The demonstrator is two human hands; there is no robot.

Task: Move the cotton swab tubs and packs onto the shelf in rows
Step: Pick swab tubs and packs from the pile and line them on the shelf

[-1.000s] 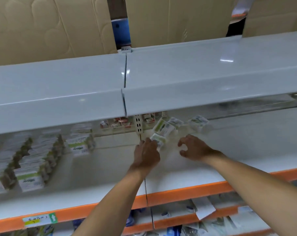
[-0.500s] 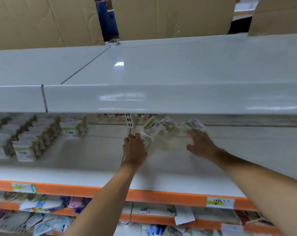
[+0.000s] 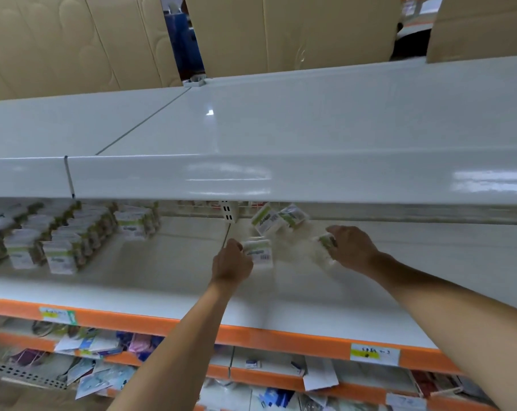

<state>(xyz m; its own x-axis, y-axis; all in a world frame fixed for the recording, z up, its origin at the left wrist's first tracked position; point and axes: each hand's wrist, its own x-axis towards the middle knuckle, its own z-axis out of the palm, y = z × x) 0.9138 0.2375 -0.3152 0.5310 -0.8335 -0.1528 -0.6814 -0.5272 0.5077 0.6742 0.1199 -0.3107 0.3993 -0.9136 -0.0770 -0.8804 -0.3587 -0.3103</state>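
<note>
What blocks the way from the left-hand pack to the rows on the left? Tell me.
Nothing visible does. The left hand grips a pack on the shelf, and bare shelf surface lies between it and the rows further left. The two loose packs lie behind it, out of that path.

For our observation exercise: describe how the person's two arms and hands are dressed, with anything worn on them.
Both forearms are bare, with no sleeve in view. The left hand and right hand wear no gloves, and no watch, ring or wristband is visible. Motion blur hides fine detail.
</note>
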